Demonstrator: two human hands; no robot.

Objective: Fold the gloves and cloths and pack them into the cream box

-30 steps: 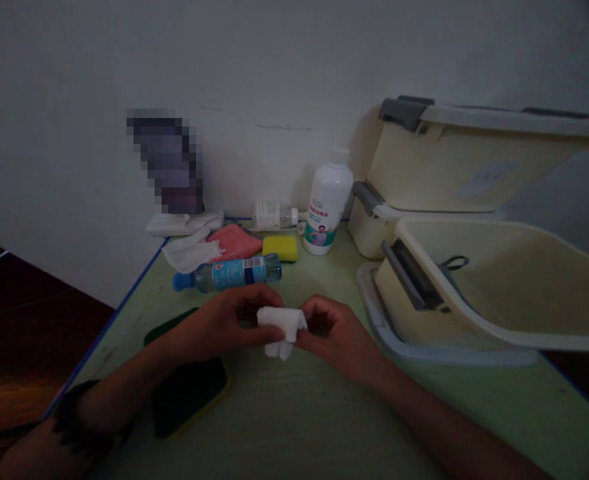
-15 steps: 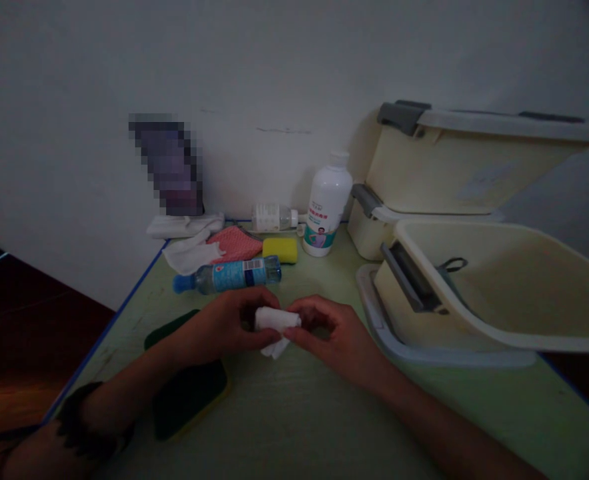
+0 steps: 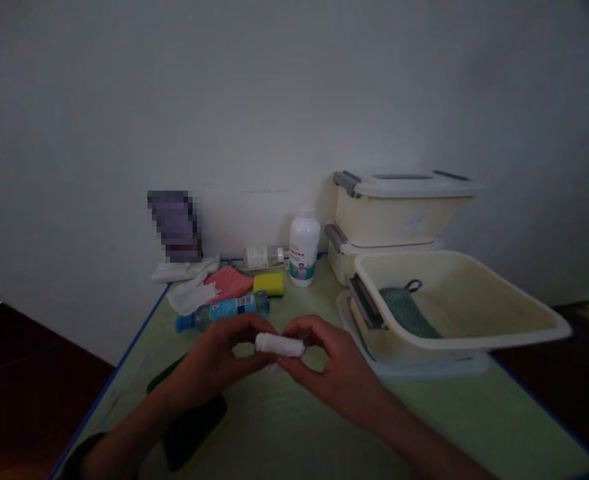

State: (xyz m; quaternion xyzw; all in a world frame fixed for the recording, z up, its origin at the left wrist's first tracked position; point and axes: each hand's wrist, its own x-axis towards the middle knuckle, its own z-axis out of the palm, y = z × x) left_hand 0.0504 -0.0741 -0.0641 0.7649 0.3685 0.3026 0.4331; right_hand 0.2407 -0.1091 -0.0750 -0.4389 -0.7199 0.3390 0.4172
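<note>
Between both hands is a small rolled white cloth (image 3: 280,345), held level above the table, with a thin loose end hanging under it. My left hand (image 3: 212,363) is closed on its left part, thumb below and fingers above. On the right part, my right hand (image 3: 342,370) pinches it the same way. Just behind my left hand lies a clear bottle with a blue cap and label (image 3: 234,307). A dark green scouring sponge (image 3: 194,427) with a yellow underside lies beneath my left forearm, partly hidden by it.
An open cream bin (image 3: 464,333) holding a grey-green cloth (image 3: 409,313) stands right, before stacked lidded boxes (image 3: 389,213). At the back are a white bottle (image 3: 303,253), a yellow sponge (image 3: 268,285), a red cloth (image 3: 229,283), a white cloth (image 3: 192,298) and a small lying bottle (image 3: 262,256).
My view has tilted up, so the table things sit lower in the picture. The white cloth is rolled into a neater cylinder, with less hanging below. Both hands still hold it.
</note>
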